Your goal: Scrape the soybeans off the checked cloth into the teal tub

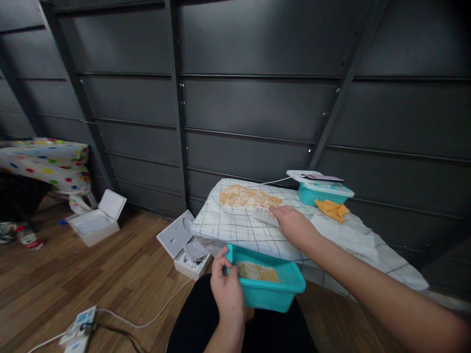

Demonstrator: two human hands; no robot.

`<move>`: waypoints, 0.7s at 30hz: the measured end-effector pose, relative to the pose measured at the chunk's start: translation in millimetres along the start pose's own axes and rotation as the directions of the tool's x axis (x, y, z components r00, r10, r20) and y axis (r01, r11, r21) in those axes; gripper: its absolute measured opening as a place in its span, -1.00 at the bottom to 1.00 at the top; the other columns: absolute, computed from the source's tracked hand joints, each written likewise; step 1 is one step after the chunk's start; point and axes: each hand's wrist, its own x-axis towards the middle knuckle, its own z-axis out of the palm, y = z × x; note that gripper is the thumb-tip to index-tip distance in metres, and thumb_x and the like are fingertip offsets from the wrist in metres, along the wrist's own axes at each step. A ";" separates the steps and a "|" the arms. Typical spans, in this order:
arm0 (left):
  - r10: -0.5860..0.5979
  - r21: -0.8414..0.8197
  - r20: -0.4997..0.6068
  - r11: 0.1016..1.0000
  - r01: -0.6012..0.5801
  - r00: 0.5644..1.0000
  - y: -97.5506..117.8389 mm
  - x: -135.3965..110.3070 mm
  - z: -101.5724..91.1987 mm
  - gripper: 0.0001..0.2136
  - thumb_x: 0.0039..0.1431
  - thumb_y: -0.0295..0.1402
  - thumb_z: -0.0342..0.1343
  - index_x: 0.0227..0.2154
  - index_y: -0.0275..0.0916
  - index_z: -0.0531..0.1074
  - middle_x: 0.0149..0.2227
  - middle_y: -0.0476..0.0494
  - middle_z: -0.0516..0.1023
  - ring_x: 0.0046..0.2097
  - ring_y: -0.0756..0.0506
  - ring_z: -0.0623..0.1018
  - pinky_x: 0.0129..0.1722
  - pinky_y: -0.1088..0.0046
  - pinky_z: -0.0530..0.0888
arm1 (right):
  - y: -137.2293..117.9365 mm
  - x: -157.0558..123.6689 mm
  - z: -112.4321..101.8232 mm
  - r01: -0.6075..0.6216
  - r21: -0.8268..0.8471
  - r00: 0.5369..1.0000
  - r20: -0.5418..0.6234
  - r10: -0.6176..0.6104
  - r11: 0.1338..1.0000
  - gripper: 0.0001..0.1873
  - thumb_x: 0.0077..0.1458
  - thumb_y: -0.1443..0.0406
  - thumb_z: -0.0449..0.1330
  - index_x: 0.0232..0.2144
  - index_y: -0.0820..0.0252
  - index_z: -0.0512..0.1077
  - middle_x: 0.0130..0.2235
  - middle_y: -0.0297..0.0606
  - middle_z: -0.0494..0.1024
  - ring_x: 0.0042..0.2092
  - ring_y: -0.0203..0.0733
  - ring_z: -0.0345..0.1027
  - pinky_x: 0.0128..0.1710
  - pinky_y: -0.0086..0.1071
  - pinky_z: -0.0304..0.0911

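My left hand (227,289) is closed on the left end of a teal plastic bin (270,296), held over my lap below the table edge. Inside the bin lie yellow kernels (257,272) mixed with white grains. My right hand (290,223) grips a flat white plastic piece (265,215), whose kind I cannot make out; it rests on or just above the checked cloth (235,228). Just beyond it, a pile of yellow kernels and white grains (246,197) is spread over the cloth.
At the table's right stand a lidded teal container (311,193) with a phone-like slab (324,178) on top and an orange cloth (332,209). Open white boxes (96,225) and a power strip (81,329) with cables lie on the wooden floor. A dark panelled wall (253,103) rises behind.
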 end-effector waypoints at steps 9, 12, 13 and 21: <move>0.011 -0.004 0.010 1.000 -0.011 1.000 1.3 0.0 -0.1 -0.87 -0.11 -0.53 0.00 -0.58 -0.17 0.19 -0.03 -0.08 0.48 0.08 -0.18 0.39 0.12 0.17 0.18 | -31.6 -14.2 -20.8 0.085 0.043 0.996 0.018 -0.086 0.995 -0.55 0.05 0.57 -0.04 -0.02 0.39 0.40 -0.14 -0.03 0.54 -0.09 -0.09 0.38 -0.03 -0.28 0.25; 0.012 0.005 0.004 1.000 -0.012 1.000 2.9 -0.2 -0.1 -0.87 -0.11 -0.53 0.00 -0.58 -0.17 0.18 -0.04 -0.08 0.48 0.06 -0.18 0.40 0.11 0.18 0.19 | -49.1 -22.8 -30.5 0.124 0.079 0.992 0.002 -0.124 0.989 -0.55 0.03 0.57 -0.03 -0.04 0.36 0.41 -0.18 -0.07 0.55 -0.12 -0.09 0.38 -0.06 -0.26 0.27; 0.013 0.011 -0.001 1.000 -0.013 1.000 3.5 0.1 0.0 -0.87 -0.10 -0.52 0.00 -0.58 -0.17 0.18 -0.05 -0.08 0.48 0.06 -0.18 0.40 0.10 0.18 0.20 | -54.0 -26.6 -33.2 0.141 0.088 0.990 -0.007 -0.141 0.986 -0.54 0.02 0.57 -0.03 -0.04 0.35 0.41 -0.19 -0.07 0.55 -0.13 -0.09 0.38 -0.08 -0.24 0.28; 0.016 0.009 -0.011 1.000 -0.016 1.000 5.4 1.8 -1.3 -0.87 -0.10 -0.52 0.01 -0.58 -0.18 0.19 -0.05 -0.13 0.47 0.03 -0.20 0.41 0.09 0.17 0.21 | -65.6 -50.9 -43.1 0.281 0.096 0.954 -0.139 -0.266 0.955 -0.56 -0.02 0.57 -0.01 -0.08 0.41 0.40 -0.28 -0.08 0.53 -0.24 -0.05 0.37 -0.23 -0.20 0.33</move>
